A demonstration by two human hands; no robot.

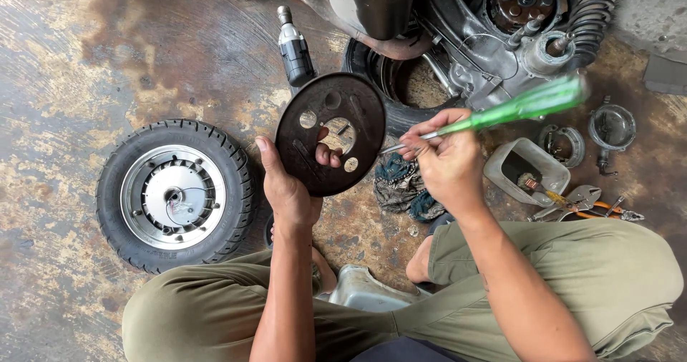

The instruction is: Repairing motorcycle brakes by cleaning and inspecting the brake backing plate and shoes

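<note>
A person squats on a stained concrete floor point(86, 61), knees in olive trousers point(572, 262) spread wide, both forearms reaching forward from the lap.

Largest in view is the scooter body point(458, 40) at the top, its engine side open, with a coiled shock spring point(590, 11) at its right and a tyre point(401, 83) lying beneath it. To the left, well apart from the hands, a loose wheel point(175, 196) lies flat, black tyre around a silver rim.

The left hand point(286, 186) rises from the lap, wrist straight, and holds a round dark metal plate point(330, 133) up on edge in the middle of the view. Its thumb lies along the plate's left rim and its fingertips point(325, 151) curl through the large central hole, so the grip is clamped on the plate.

The right hand point(447, 161) is just beside the plate on the right, fingers pressed together around a screwdriver point(501, 111) with a green translucent handle; the metal shaft points left toward the plate's edge.

A crumpled rag point(401, 186) lies on the floor below the two hands. A black and silver power tool point(293, 47) stands above the plate.

To the right, a grey plastic tub point(497, 165) holds small parts, too small to tell apart. Pliers point(587, 204) with orange grips lie beside it, and a round metal housing point(612, 127) sits farther right.
</note>
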